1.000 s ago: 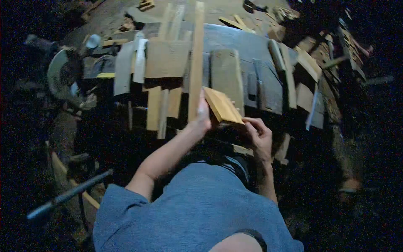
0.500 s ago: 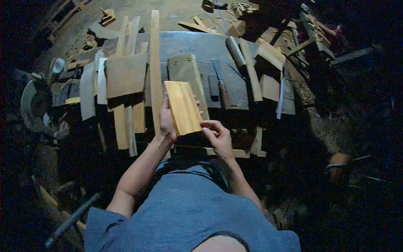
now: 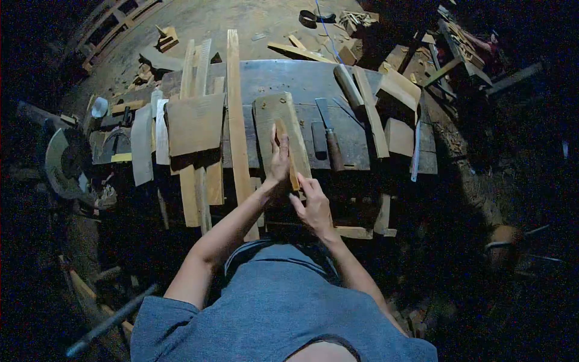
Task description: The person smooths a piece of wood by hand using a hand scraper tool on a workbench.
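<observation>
A small flat wooden board [image 3: 294,176] is tipped up on its side, so mostly its narrow edge faces me. My left hand [image 3: 279,161] grips it from the left, palm against the broad face and fingers pointing up; its far fingers are partly hidden. At the board's lower end, my right hand [image 3: 316,210] has its fingers curled at the near corner, thumb below. Under and behind the board lies a thick plank [image 3: 271,110] with two knots or holes near its far end. A chisel [image 3: 333,149] with a wooden handle rests to the right, beside a dark rectangular block [image 3: 319,140].
The workbench [image 3: 265,69] carries a long narrow strip [image 3: 234,102], a wide wood block [image 3: 196,127] and more strips at left. A rounded wooden bar [image 3: 348,84], wood blocks [image 3: 400,137] and a thin metal blade [image 3: 416,154] lie at right. Offcuts [image 3: 301,51] litter the floor beyond.
The board has been turned from its broad face toward me onto its edge. My left hand has rolled over with it and shifted right. The view has tilted slightly, moving the bench right and down.
</observation>
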Demonstrator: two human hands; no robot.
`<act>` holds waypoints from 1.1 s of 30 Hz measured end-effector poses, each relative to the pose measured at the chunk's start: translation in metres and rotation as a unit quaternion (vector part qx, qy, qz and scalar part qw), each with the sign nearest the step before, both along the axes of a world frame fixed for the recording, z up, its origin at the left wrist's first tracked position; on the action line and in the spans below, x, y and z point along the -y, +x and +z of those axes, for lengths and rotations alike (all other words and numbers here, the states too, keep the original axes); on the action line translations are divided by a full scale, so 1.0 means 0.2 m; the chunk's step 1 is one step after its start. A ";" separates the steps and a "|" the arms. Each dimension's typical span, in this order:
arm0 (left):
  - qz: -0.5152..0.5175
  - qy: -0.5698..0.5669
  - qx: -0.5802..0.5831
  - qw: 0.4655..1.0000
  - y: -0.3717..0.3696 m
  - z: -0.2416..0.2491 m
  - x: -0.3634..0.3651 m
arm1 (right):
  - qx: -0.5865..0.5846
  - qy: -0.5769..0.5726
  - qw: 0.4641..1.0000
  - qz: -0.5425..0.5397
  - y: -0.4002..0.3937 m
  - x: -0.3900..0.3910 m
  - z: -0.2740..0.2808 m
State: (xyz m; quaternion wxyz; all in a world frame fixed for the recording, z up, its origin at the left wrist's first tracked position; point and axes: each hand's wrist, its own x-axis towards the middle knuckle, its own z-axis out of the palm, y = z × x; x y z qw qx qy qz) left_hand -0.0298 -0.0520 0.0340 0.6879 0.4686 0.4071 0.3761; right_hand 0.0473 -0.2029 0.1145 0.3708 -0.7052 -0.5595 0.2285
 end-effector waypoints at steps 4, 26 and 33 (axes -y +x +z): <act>0.009 0.027 0.019 0.999 0.03 -0.08 -0.06 | 0.071 -0.004 0.997 0.017 0.02 -0.10 -0.06; 0.013 0.104 -0.011 0.994 0.05 0.07 -0.06 | 0.216 -0.034 0.968 -0.125 0.49 -0.28 -0.34; 0.025 0.128 -0.034 0.991 0.07 0.07 -0.05 | 0.172 -0.170 0.967 -0.083 0.59 -0.42 -0.44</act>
